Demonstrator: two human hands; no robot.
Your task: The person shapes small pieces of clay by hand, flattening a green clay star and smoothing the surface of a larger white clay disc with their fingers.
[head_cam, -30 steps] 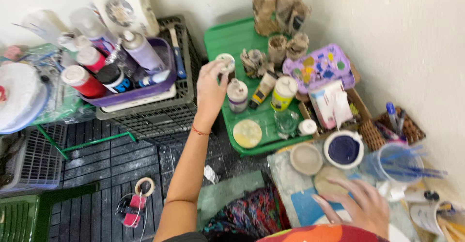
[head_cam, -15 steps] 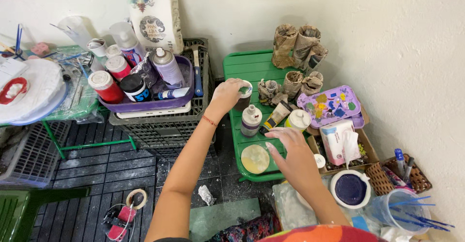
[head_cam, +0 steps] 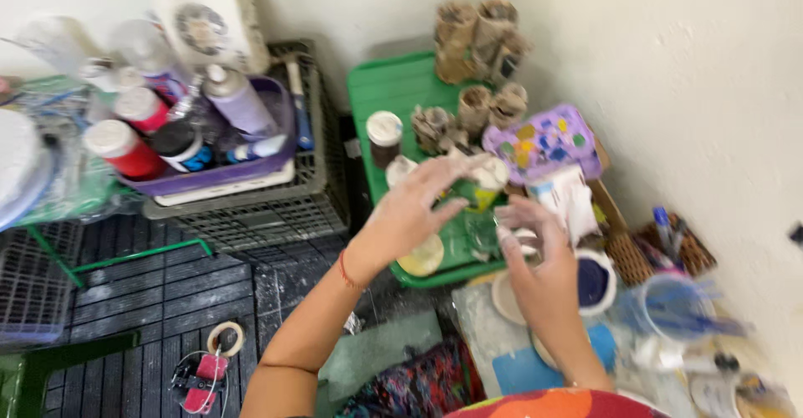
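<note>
Our left hand point(head_cam: 410, 213) hovers with fingers spread wide and nothing in its grasp above the green tray point(head_cam: 376, 92), while our right hand point(head_cam: 535, 259), just beside it, curls its fingers around a small clear jar point(head_cam: 489, 232) at the tray's near edge. Farther up the tray stand a white-lidded brown jar point(head_cam: 385, 138) and cardboard tubes point(head_cam: 473, 38), with a purple paint palette point(head_cam: 548, 142) to the right. Well to the left, paint bottles fill a purple tub point(head_cam: 209, 180) on a grey crate point(head_cam: 268, 209).
</note>
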